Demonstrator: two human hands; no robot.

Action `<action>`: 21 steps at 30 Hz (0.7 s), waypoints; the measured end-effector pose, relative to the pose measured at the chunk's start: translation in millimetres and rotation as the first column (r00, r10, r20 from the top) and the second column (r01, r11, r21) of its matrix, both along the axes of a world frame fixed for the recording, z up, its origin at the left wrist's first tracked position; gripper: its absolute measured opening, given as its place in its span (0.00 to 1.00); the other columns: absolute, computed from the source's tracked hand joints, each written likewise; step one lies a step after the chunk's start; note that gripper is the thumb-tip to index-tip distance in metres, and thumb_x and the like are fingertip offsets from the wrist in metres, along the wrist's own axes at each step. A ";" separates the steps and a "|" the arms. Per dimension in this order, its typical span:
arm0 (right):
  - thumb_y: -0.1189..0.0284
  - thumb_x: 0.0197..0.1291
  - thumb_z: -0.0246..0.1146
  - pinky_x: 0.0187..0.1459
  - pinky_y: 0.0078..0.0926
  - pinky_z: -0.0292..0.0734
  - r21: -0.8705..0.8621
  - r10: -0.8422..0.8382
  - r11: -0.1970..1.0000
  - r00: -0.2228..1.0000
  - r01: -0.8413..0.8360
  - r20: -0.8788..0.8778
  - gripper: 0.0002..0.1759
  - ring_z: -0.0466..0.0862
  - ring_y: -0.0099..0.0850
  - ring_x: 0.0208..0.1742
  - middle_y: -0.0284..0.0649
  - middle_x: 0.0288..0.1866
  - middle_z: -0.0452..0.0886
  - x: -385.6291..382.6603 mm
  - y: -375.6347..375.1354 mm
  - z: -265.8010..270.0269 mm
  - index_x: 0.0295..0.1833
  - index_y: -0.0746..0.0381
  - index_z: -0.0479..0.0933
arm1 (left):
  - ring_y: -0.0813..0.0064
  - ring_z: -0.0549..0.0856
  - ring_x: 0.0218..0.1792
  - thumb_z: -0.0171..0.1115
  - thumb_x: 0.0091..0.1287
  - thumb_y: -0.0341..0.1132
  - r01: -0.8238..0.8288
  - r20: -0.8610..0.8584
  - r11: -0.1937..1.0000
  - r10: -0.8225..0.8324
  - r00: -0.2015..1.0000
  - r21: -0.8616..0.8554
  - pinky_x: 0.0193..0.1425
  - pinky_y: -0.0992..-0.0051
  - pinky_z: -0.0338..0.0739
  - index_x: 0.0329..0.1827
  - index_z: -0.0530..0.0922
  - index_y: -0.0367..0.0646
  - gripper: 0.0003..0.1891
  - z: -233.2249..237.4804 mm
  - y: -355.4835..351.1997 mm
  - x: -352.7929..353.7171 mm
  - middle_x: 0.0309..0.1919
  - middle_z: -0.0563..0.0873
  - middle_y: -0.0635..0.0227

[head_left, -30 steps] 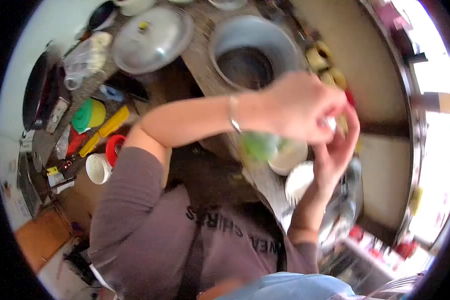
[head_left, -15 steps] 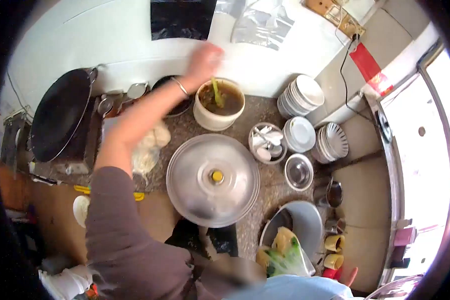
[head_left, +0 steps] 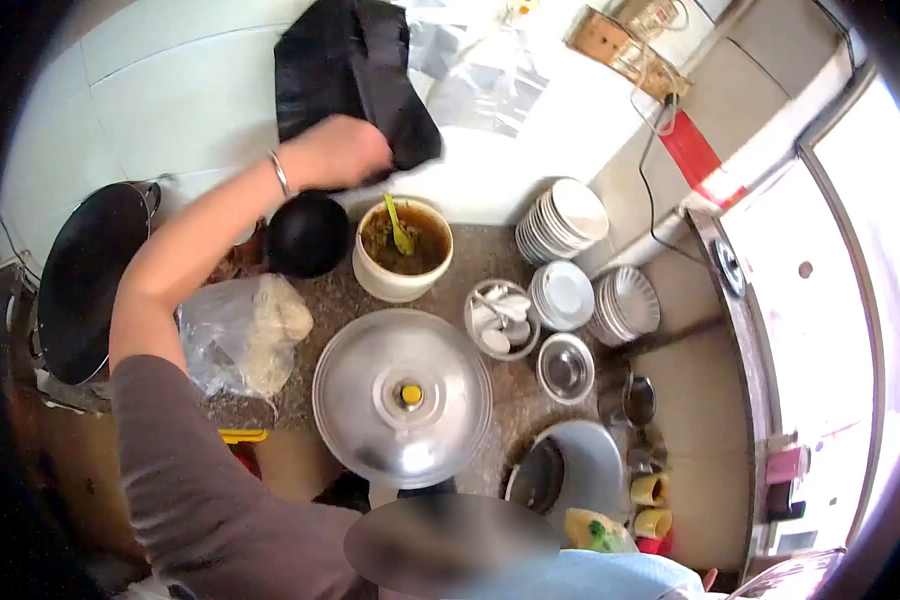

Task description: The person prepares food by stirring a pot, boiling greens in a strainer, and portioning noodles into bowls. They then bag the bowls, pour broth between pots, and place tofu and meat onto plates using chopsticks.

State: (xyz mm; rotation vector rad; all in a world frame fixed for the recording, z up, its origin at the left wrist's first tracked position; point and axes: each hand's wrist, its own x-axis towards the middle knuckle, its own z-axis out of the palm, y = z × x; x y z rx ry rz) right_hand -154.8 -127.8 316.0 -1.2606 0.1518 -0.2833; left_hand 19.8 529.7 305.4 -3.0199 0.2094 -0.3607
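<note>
The left hand [head_left: 342, 152] is curled closed on the lower part of a black bag [head_left: 340, 60] against the tiled wall [head_left: 170, 100], fingertips blurred into the plastic; most of the bag lies above the knuckles. The bent arm slants up from lower left, a bangle [head_left: 279, 174] at the wrist. Bare tile gives room to the left. Just below sit a black pan [head_left: 308, 235] and cream pot [head_left: 395, 288]; bare worktop [head_left: 480, 243] separates the pot from stacked bowls [head_left: 545, 235]. The broad lid [head_left: 370, 420] overhangs the worktop's near edge.
</note>
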 end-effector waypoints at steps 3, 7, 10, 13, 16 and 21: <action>0.71 0.62 0.54 0.32 0.15 0.70 0.026 0.035 0.999 0.999 -0.035 -0.018 0.27 0.71 0.21 0.29 0.38 0.37 0.73 -44.0 -66.6 -14.4 0.67 0.59 0.57 | 0.64 0.77 0.36 0.61 0.54 0.33 0.593 0.298 0.755 -0.519 0.801 -0.279 0.40 0.67 0.73 0.23 0.78 0.41 0.06 -18.4 -121.4 -32.2 0.31 0.79 0.62; 0.70 0.61 0.57 0.25 0.12 0.64 0.171 -0.284 0.949 0.955 0.267 0.089 0.07 0.65 0.17 0.24 0.31 0.27 0.67 -135.9 -105.0 -44.9 0.40 0.59 0.67 | 0.70 0.80 0.39 0.61 0.60 0.35 0.371 0.511 -0.352 -0.595 0.620 -0.859 0.44 0.70 0.74 0.30 0.77 0.40 0.07 -92.4 -272.4 -57.5 0.36 0.81 0.63; 0.72 0.60 0.57 0.26 0.17 0.60 0.239 -0.284 0.934 0.958 0.265 0.049 0.07 0.65 0.20 0.25 0.34 0.28 0.72 -202.8 -110.3 -52.1 0.31 0.60 0.69 | 0.72 0.79 0.43 0.57 0.64 0.35 -0.562 0.335 -0.761 -0.648 0.684 -0.325 0.51 0.72 0.73 0.39 0.75 0.39 0.08 -143.1 -414.9 -108.1 0.41 0.81 0.63; 0.73 0.61 0.56 0.34 0.19 0.68 0.132 -0.370 0.923 0.929 0.362 0.035 0.09 0.72 0.24 0.32 0.37 0.33 0.76 -277.2 -120.8 -71.6 0.41 0.69 0.74 | 0.73 0.78 0.45 0.56 0.65 0.34 -0.714 0.276 -0.646 -0.763 0.585 -0.271 0.53 0.72 0.72 0.42 0.75 0.39 0.09 -167.6 -541.4 -203.3 0.43 0.80 0.64; 0.71 0.61 0.57 0.37 0.15 0.68 -0.006 -0.363 0.932 0.931 0.363 -0.018 0.11 0.73 0.19 0.36 0.33 0.35 0.78 -352.8 -144.3 -106.1 0.43 0.68 0.76 | 0.73 0.78 0.47 0.55 0.65 0.34 -0.791 0.201 -0.511 -0.859 0.470 -0.337 0.55 0.72 0.70 0.45 0.74 0.39 0.10 -177.1 -643.0 -314.4 0.45 0.79 0.64; 0.68 0.58 0.60 0.42 0.18 0.68 -0.067 -0.425 0.905 0.896 0.420 -0.127 0.17 0.73 0.20 0.39 0.33 0.39 0.78 -476.4 -180.2 -150.8 0.48 0.69 0.75 | 0.74 0.76 0.50 0.54 0.66 0.34 -0.654 0.201 -0.344 -0.937 0.286 -0.673 0.58 0.73 0.68 0.50 0.72 0.38 0.12 -157.0 -770.7 -486.6 0.49 0.77 0.65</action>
